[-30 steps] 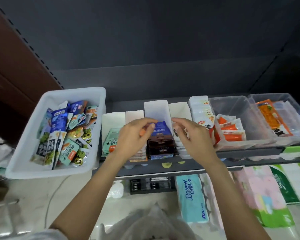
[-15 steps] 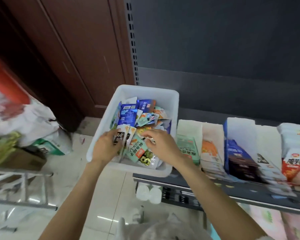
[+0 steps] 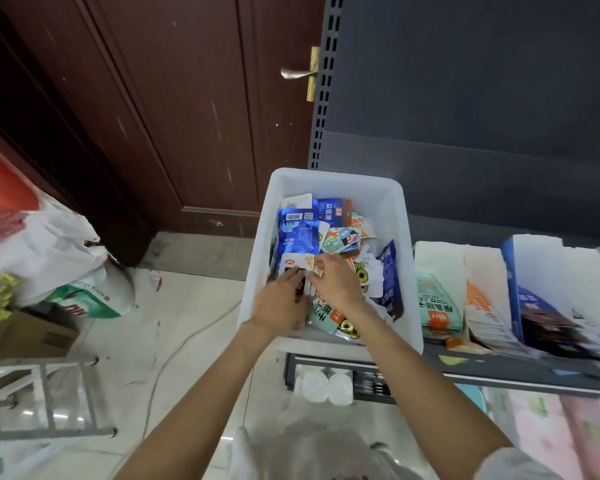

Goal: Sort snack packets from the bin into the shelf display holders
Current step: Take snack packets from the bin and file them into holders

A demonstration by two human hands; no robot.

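Packets (image 3: 329, 233) fill the bin (image 3: 395, 216); your left hand (image 3: 281, 303) and right hand (image 3: 333, 282) meet at its near-left corner, fingers curled on one white packet (image 3: 293, 263).

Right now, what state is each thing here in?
White bin: holds a jumble of packets.
Left hand: in the bin, fingers on a white packet.
Right hand: in the bin, touching packets.
Display holders: upright, partly filled.
Door: closed.

A white plastic bin (image 3: 336, 183) holds jumbled snack packets (image 3: 300, 230), blue, teal and orange, heaped around the fingers. Right of them stand white paper display holders (image 3: 482, 268), packets upright inside.
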